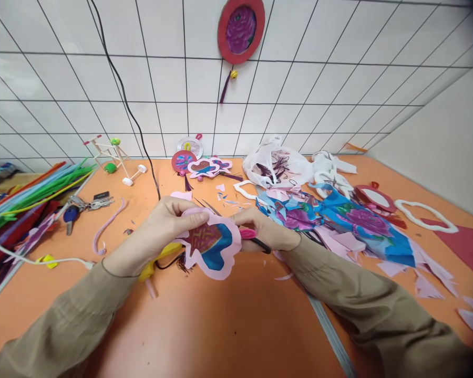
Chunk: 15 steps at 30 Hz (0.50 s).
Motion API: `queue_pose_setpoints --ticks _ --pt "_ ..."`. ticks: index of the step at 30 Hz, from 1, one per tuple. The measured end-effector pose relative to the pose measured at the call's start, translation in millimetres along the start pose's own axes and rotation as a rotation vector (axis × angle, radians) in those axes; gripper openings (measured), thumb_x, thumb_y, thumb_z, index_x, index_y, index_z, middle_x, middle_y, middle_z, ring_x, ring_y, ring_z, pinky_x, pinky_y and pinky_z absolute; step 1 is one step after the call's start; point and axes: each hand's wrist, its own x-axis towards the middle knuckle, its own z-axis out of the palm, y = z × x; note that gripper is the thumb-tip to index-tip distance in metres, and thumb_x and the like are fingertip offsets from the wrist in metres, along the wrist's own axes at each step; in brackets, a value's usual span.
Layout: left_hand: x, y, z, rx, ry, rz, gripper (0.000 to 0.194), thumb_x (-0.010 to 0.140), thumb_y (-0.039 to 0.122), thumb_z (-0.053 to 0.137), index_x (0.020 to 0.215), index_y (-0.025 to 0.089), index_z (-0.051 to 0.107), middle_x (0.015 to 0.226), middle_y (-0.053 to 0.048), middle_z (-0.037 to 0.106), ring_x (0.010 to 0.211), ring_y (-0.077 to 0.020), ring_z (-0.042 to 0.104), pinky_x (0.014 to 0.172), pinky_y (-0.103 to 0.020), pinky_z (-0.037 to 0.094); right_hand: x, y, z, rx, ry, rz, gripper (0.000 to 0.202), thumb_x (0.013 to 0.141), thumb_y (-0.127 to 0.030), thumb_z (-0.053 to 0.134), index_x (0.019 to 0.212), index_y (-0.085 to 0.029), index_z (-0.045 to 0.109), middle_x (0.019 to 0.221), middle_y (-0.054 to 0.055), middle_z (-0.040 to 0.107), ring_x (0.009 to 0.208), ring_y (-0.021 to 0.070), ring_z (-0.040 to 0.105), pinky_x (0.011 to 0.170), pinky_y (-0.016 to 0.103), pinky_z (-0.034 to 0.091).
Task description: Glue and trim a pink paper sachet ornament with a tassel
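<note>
My left hand [177, 220] pinches the upper left edge of a cloud-shaped pink paper cutout [233, 257], which has blue and brown patterned fabric in its middle. Around a pair of scissors [260, 242] with pink and black handles, the fingers of my right hand [266, 227] are closed. The scissor blades point up and left behind the cutout's upper edge; whether they touch the paper is hidden. Under my left wrist lie a yellow object [167, 251], partly covered, and a dark tassel [184, 263].
Fabric scraps [362, 220] and pink paper pieces spread over the right side. A white plastic bag [278, 163] and finished ornaments [203, 167] stand by the tiled wall. Keys [89, 203], a white cable [35, 261] and coloured pipe cleaners [35, 189] lie left.
</note>
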Motion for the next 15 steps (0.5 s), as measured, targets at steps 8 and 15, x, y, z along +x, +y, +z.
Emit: queue_pose_setpoints --ticks 8,15 --pt "-2 7 6.2 0.142 0.141 0.016 0.034 0.076 0.038 0.064 0.053 0.014 0.059 0.051 0.000 0.054 0.046 -0.0101 0.051 0.043 -0.021 0.040 -2 -1 7 0.032 0.031 0.079 0.018 0.079 -0.024 0.063 0.087 -0.009 0.068 0.081 0.005 0.065 0.072 0.0121 0.055 0.066 0.022 0.048" --pt "0 4 8.0 0.147 0.193 0.056 0.028 0.073 0.033 0.066 0.053 0.015 0.061 0.051 -0.003 0.060 0.047 -0.0142 0.058 0.041 -0.022 0.041 0 -5 12 0.069 0.063 0.054 0.012 0.077 -0.020 0.063 0.081 -0.010 0.066 0.074 0.002 0.061 0.066 0.0098 0.051 0.063 0.021 0.046"
